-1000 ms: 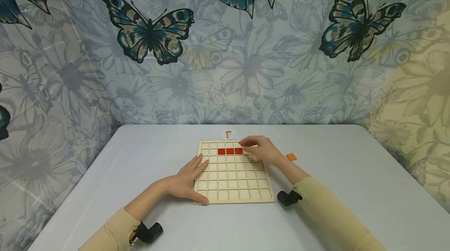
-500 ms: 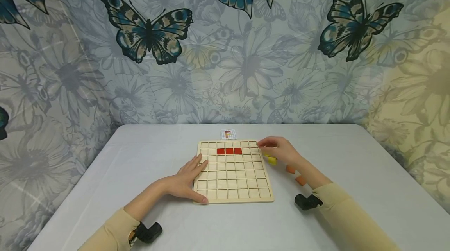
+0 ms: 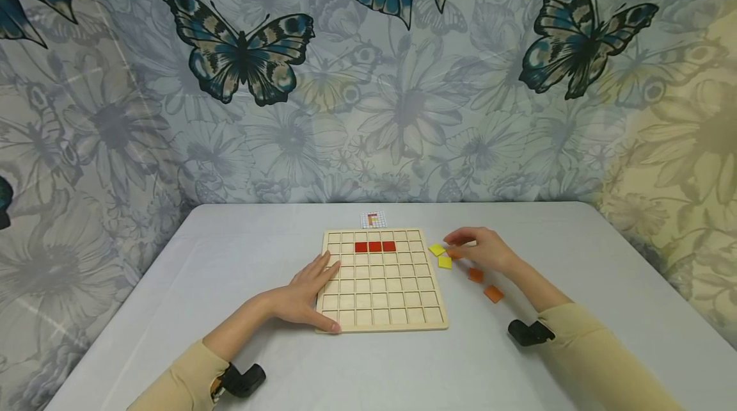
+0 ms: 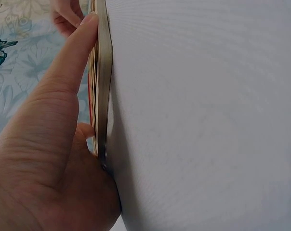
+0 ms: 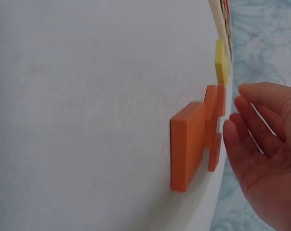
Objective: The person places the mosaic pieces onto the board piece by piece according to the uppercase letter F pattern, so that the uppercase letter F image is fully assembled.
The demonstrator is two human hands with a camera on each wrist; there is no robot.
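A wooden grid board [image 3: 382,286] lies on the table with three red square tiles [image 3: 375,246] side by side in a row near its far edge. My left hand [image 3: 302,292] rests on the board's left edge, fingers spread and thumb at the near corner. In the left wrist view, the thumb [image 4: 63,82] lies along the board's rim. To the right of the board, my right hand [image 3: 483,249] hovers over loose orange tiles [image 3: 493,294], fingers gently curved and nothing between them. Two yellow tiles [image 3: 444,262] lie left of its fingertips. An orange tile [image 5: 186,144] stands out large in the right wrist view.
A small card [image 3: 373,219] printed with a coloured grid pattern lies beyond the board's far edge. White cloth covers the table [image 3: 276,238]. Butterfly-patterned fabric [image 3: 403,116] hangs behind it.
My right hand has moved right, from the board beside the red tiles to above the orange tiles, uncovering the yellow tiles. The left hand has stayed on the board.
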